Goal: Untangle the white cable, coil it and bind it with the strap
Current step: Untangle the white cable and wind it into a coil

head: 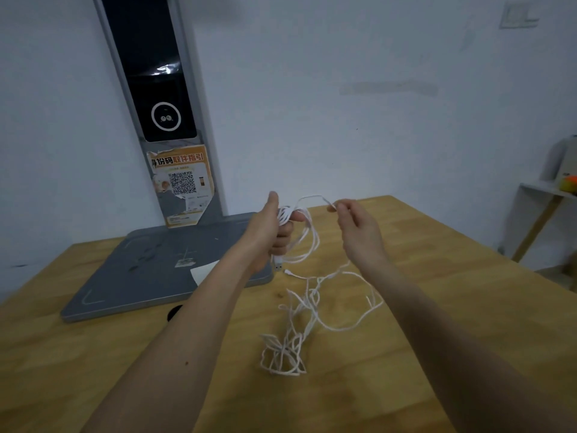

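Note:
My left hand point(271, 232) is raised above the wooden table point(93, 354), closed around a few gathered loops of the white cable point(307, 310). A white plug end point(278, 264) hangs just below that fist. My right hand point(356, 226) pinches a strand of the same cable between thumb and fingers, a short arc running between both hands. The rest of the cable trails down and lies in a loose tangle on the table in front of me. I cannot see a strap.
A grey flat base point(150, 270) with an upright dark-screened column point(156, 98) stands at the back left against the wall, with a white paper slip point(203, 273) on it. A dark round hole point(175, 312) is in the table. A shelf point(543, 195) stands far right.

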